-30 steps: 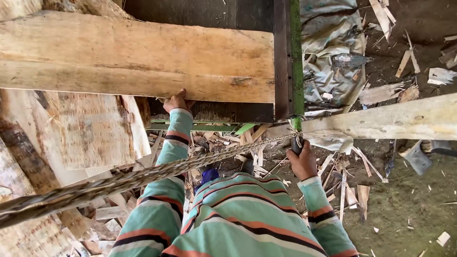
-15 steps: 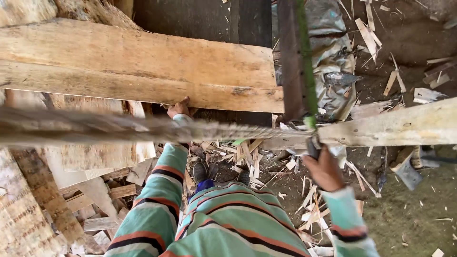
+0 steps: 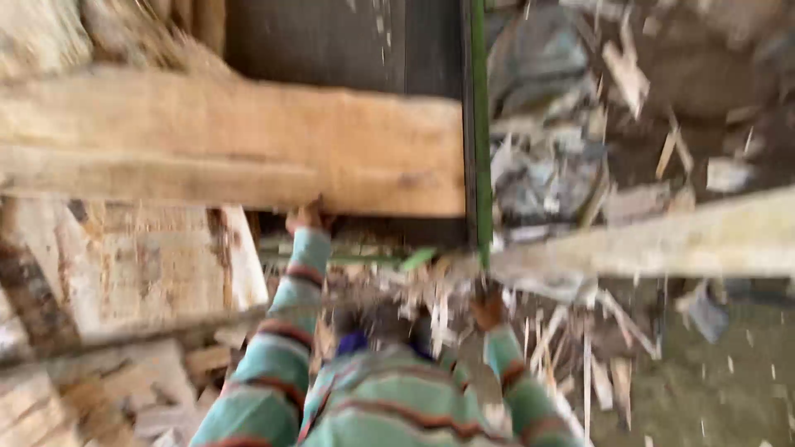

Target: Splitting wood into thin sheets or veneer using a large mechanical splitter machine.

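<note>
— Plank [image 3: 248, 149] is where the trouble would start, I'd say. That left hand [image 3: 305, 218] is up under its near edge, fingers tucked against the wood, more a press than a wrap as far as the blur lets me see.

— And the right hand [image 3: 489, 310]?

— Closed round something dark and thin at the foot of the green upright [image 3: 478, 124], just above its knuckles. What it is, I can't tell; the view is smeared.

— So what worries you?

— One hand is bearing on a big, heavy slab. If the plank tips or slides toward the person, that hand sits right beneath the edge and could get pinched against the frame below.

— The other side?

— A pale beam [image 3: 662, 240] runs out from beside the right hand, away to the right. If the grip there slips, the hand may jerk into the upright or the beam.

— Footing?

— Poor, I reckon. Wood scraps [image 3: 431, 306] and splinters lie thick below both hands, and the striped sleeves [image 3: 273, 372] could snag on rough edges.
</note>
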